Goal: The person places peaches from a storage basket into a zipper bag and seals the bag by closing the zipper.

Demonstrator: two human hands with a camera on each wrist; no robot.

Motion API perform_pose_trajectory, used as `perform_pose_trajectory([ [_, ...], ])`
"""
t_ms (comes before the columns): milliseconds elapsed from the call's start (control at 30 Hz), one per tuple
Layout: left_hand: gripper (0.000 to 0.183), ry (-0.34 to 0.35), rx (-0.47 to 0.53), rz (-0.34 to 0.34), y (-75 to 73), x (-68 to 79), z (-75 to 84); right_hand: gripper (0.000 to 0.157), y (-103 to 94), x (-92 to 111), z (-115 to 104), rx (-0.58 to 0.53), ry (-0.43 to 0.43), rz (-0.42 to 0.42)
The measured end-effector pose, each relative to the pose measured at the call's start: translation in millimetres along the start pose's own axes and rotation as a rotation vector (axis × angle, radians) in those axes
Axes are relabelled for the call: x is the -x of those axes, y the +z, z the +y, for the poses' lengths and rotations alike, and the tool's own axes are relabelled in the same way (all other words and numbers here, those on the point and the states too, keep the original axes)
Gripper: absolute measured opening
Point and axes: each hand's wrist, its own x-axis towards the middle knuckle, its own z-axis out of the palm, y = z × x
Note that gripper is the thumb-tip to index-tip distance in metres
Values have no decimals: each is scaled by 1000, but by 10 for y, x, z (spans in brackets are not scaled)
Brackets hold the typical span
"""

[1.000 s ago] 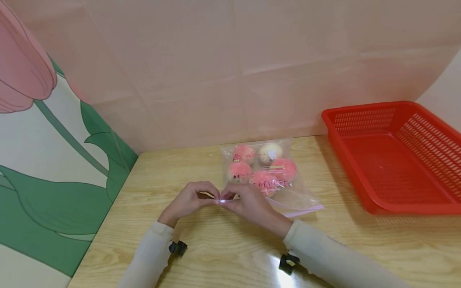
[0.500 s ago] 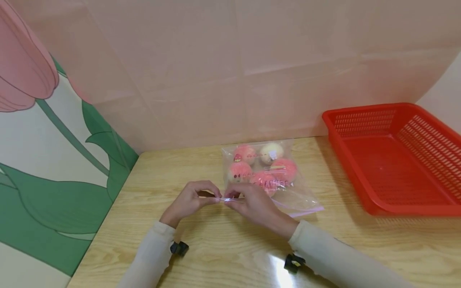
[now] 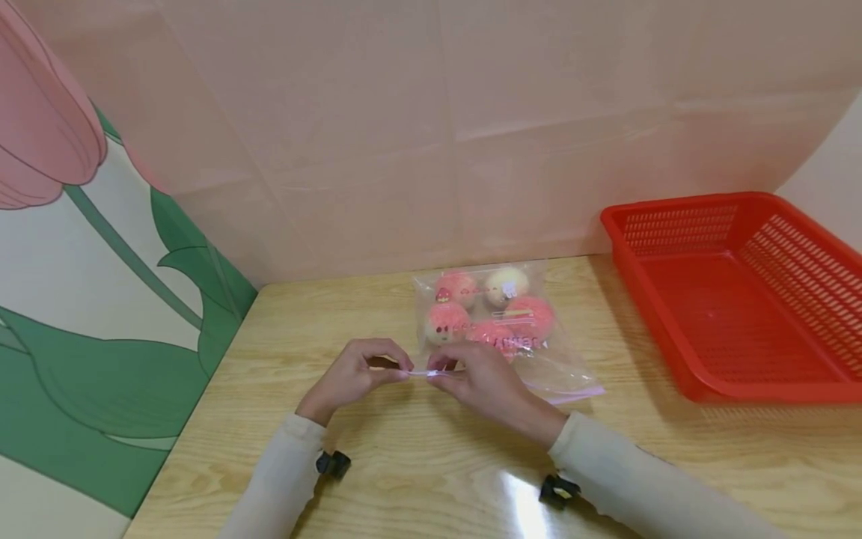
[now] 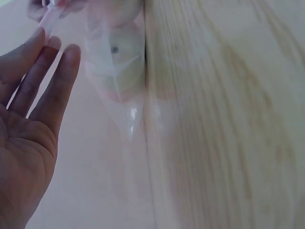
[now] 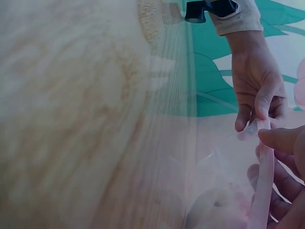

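Note:
A clear zip bag (image 3: 562, 367) with printed lettering lies on the table, its pink-edged mouth toward the person. Several round pink and cream balls (image 3: 530, 318) fill its far part. The left hand (image 3: 357, 376) pinches the left end of the bag's zip edge between thumb and fingers. Close beside it, the right hand (image 3: 481, 382) pinches a small white slider (image 3: 432, 373) on the same edge. In the right wrist view, the pink zip strip (image 5: 263, 191) runs between the two hands. The left wrist view shows the bag's side (image 4: 119, 71) beyond the left hand's fingers (image 4: 64, 81).
A red plastic basket (image 3: 673, 352) with slotted walls stands at the right of the wooden table (image 3: 404, 464). Pink sheeting (image 3: 431, 150) hangs behind the table. A wall with a tulip pattern (image 3: 87, 374) borders the left side.
The right hand has slid a little to the right along the zip edge with the slider, widening the gap between the hands. The left hand stays nearly in place.

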Motion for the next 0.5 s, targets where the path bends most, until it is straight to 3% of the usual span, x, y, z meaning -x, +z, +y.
perform_pose_trajectory([
  [267, 10, 108, -15, -17, 29, -19, -17, 10, -1, -31, 13, 11, 36, -30],
  [500, 9, 99, -46, 9, 109, -50, 11, 6, 1, -44, 6, 13, 13, -24],
])
